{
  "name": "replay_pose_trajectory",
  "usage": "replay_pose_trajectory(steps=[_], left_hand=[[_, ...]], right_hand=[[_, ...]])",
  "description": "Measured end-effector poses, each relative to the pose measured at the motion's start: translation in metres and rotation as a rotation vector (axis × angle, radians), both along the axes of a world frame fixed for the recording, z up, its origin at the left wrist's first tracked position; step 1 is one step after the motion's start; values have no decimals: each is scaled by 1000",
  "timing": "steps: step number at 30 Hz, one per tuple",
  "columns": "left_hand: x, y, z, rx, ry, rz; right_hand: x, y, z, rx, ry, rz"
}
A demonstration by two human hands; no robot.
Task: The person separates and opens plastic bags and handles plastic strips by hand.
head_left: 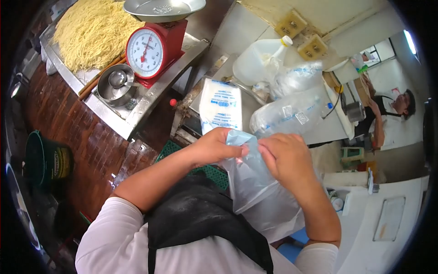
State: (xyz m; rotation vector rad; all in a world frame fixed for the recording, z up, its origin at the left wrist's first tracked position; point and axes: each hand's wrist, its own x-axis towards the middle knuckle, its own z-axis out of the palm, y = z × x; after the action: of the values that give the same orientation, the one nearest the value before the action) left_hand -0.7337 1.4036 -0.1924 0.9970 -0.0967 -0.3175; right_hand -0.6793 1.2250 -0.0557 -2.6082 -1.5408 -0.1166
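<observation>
Between my two hands, in front of the black apron, hangs a translucent plastic bag (255, 192). My left hand (218, 147) pinches the bag's upper edge, thumb pointing to the right. The fingers of my right hand (290, 160) are closed on the same edge, a short way to the right. Just beyond my hands lies a white pack of bags (221, 107) with blue print. Beside it is a clear plastic package (292, 109) with printed labels. The lower part of the bag hangs down past my right forearm.
At upper left, a metal table (112, 116) carries a heap of yellow noodles (93, 32), a red dial scale (171, 41) with a metal pan, and a steel pot (116, 86). A green bucket (45, 160) stands on the floor. Another person (388, 112) works at far right.
</observation>
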Motion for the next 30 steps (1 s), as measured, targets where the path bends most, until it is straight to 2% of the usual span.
replay_pose_trajectory(steps=[2,5,8,11,14,17,23,26,29,30], left_hand=[[0,0,-3,32,40,3],[-1,1,-4,58,39,14],[-2,1,-3,59,-35,32],[-4,2,0,89,-33,-17],[-8,5,5,112,-3,-81],[-6,4,10,17,60,-111],[-4,3,11,5,58,-173],[-6,-2,8,-21,62,-153],[-7,-12,6,-185,182,-111],[-8,-15,6,-261,238,-96]], right_hand=[[3,1,1,-16,46,2],[9,1,-1,61,286,-49],[9,1,0,89,555,-271],[14,-5,-5,23,698,-388],[12,-10,-11,136,836,-286],[7,-7,-14,168,670,-89],[-1,-1,0,-34,441,-143],[-1,-2,-11,154,209,-33],[-21,1,17,217,-272,-19],[-30,-3,22,193,-98,-105]])
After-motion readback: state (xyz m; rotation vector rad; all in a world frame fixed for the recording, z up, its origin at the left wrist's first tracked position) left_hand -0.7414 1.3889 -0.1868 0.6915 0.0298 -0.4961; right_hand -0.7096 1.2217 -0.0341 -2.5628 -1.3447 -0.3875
